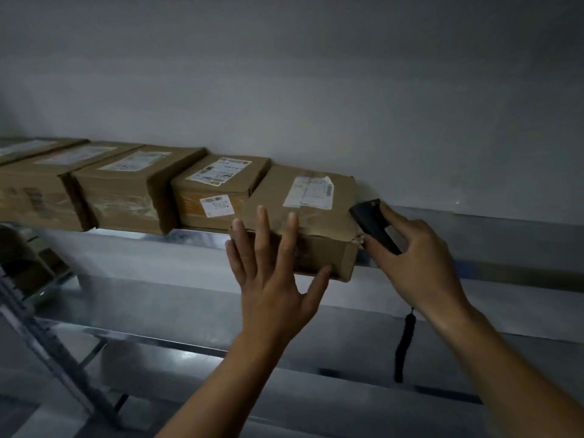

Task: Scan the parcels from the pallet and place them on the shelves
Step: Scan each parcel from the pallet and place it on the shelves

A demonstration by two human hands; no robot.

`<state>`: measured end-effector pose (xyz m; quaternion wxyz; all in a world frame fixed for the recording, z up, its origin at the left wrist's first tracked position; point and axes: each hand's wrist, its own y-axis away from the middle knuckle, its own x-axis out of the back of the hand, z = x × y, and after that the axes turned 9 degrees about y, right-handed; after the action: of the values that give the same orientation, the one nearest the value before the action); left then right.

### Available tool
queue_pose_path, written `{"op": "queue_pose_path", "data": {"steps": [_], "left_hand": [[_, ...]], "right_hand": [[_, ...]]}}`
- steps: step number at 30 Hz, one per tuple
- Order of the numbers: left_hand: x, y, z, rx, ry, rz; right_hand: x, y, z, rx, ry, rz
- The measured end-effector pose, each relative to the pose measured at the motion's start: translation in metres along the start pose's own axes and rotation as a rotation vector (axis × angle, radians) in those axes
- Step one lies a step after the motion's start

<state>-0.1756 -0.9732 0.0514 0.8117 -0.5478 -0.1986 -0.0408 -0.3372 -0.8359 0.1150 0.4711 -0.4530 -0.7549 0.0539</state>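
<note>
Metal shelf (474, 229) against a grey wall, bearing a row of cardboard parcels (126, 191) side by side from far left to centre. Rightmost parcel (303, 222) at the end of the row, apparently overhanging the near shelf edge, with its near right corner crushed and torn.

Left hand (271, 279) with fingers spread, flat against the parcel's near face, thumb at its lower edge. Right hand (420, 257) curled round a black handheld scanner (373, 226), just beside the torn corner; contact there impossible to tell. Coiled cord (404, 346) hanging below the wrist. Shipping label (311, 192) on top, wrinkled and partly lifted.

Likely hazards:
- Forward tipping on early release of the palm, owing to the overhang.
- Further tearing of the weak corner from a knock by the scanner.
- Snagging of the cord on the shelf lip.
- Skewed seating against the neighbouring parcel from an off-centre push.
</note>
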Motion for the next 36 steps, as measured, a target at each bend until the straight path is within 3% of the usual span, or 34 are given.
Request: {"op": "queue_pose_path", "data": {"steps": [9, 13, 20, 23, 27, 32, 36], "left_hand": [[-0.028, -0.018, -0.004, 0.118, -0.021, -0.032], [-0.026, -0.017, 0.005, 0.135, 0.003, -0.033], [-0.023, 0.038, 0.044, 0.017, 0.386, -0.031], [-0.034, 0.083, 0.082, -0.016, 0.636, -0.176], [-0.052, 0.143, 0.148, 0.017, 0.877, -0.487], [-0.08, 0.207, 0.237, -0.059, 1.057, -0.818], [-0.111, 0.247, 0.32, -0.085, 1.17, -1.076]], "right_hand": [[-0.006, -0.048, 0.001, 0.002, 0.074, -0.115], [0.004, -0.042, 0.005, -0.057, 0.084, -0.092], [0.048, 0.058, 0.044, -0.249, 0.168, 0.013], [0.074, 0.122, 0.076, -0.396, 0.268, 0.054], [0.128, 0.223, 0.124, -0.632, 0.325, 0.087], [0.206, 0.337, 0.176, -0.96, 0.348, 0.104], [0.257, 0.408, 0.208, -1.092, 0.352, 0.195]]}}
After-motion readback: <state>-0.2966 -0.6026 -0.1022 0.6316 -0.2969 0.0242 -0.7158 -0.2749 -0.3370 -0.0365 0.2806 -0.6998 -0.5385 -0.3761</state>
